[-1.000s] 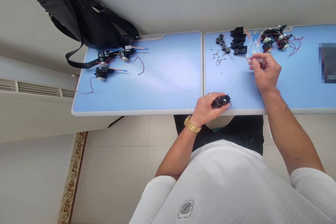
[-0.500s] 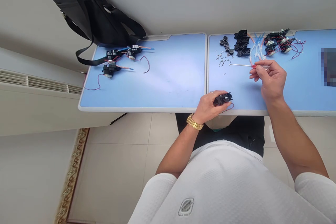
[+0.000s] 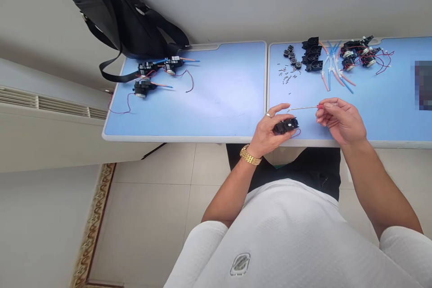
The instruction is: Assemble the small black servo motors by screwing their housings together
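Note:
My left hand [image 3: 265,134] grips a small black plastic assembly [image 3: 286,126] with a white round part on top and a thin red wire, over the table's front edge. Its index finger is lifted off the piece. In my right hand [image 3: 346,121] is a screwdriver [image 3: 303,108] with a red and clear handle, its shaft pointing left. The tip is just above the assembly, close to my left index finger; a tiny screw seems to be on it. Beyond my hands, loose screws [image 3: 286,74] lie scattered on the blue table [image 3: 232,112].
Behind the screws are small round black parts [image 3: 292,58], black housings [image 3: 312,56], blue and orange tubes [image 3: 335,65] and wired black assemblies [image 3: 359,54]. More wired assemblies [image 3: 143,87] lie on the left table by a black bag [image 3: 131,27]. A pixelated dark object [image 3: 424,85] is far right.
My right hand has brought the screwdriver down and left from beside the screws to above the assembly. My left index finger has lifted toward the tip.

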{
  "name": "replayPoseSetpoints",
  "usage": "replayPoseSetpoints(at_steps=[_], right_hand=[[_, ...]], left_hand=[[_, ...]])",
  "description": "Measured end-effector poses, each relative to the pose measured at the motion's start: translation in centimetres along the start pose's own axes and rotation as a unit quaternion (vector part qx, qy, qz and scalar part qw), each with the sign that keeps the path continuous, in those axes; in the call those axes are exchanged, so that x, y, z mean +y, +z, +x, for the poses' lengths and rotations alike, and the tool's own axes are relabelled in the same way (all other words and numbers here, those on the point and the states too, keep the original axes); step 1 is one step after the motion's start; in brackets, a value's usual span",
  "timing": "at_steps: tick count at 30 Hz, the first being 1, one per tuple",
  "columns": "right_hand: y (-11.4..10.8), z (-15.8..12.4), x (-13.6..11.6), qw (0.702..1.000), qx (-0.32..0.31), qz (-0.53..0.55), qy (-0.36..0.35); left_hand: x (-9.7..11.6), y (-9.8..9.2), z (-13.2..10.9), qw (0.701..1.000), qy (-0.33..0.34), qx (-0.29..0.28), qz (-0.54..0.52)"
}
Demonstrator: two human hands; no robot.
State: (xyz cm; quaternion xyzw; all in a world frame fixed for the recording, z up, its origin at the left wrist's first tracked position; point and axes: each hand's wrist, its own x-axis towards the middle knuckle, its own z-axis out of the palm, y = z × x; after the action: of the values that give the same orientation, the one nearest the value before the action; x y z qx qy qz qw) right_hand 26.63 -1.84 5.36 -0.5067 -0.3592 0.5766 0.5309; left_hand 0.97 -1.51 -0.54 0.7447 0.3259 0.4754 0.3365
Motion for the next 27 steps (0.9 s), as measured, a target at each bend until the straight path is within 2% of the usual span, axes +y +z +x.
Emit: replayPoseSetpoints(at_steps=[7,19,27], right_hand=[[-0.43,-0.03,0.71,1.0,-0.002,-0.012,0.003],[-0.47,-0.2,0.73,1.0,0.017,-0.011,0.016],[-0.57,-0.63,0.32,0.999,0.021,-0.041,-0.024]], left_hand=[[0.2,0.05,-0.03,1.0,0.023,0.009,-0.002],[0.37,0.14,-0.05,1.0,0.027,0.009,0.0],[0.54,0.28,-0.05,0.999,0.036,-0.001,0.023]])
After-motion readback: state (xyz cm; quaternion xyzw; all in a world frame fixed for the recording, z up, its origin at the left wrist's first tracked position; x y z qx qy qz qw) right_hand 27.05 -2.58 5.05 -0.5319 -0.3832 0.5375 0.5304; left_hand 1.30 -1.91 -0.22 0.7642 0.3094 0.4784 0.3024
